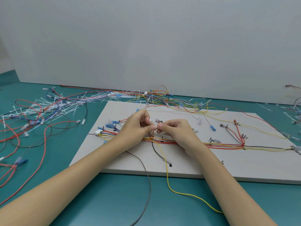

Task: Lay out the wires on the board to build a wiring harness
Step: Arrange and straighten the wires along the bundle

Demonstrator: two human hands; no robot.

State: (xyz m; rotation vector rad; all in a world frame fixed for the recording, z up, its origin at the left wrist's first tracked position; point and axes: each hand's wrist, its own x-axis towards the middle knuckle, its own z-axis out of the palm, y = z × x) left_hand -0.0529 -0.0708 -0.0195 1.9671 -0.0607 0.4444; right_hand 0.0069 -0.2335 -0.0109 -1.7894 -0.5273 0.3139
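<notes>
At mid-frame on the flat white board, your left hand and right hand each keep a narrow pinching grip on a small clear-sleeved wire end; judge its peg, then lay it along the red wire bundle.

Both bare forearms are reaching forward from the bottom corners and converging toward the middle. The left hand is curling its fingers, thumb and forefinger pinching together at the tip. The right hand is mirroring it, knuckles raised, its pinching fingertips almost meeting those of the left.
</notes>
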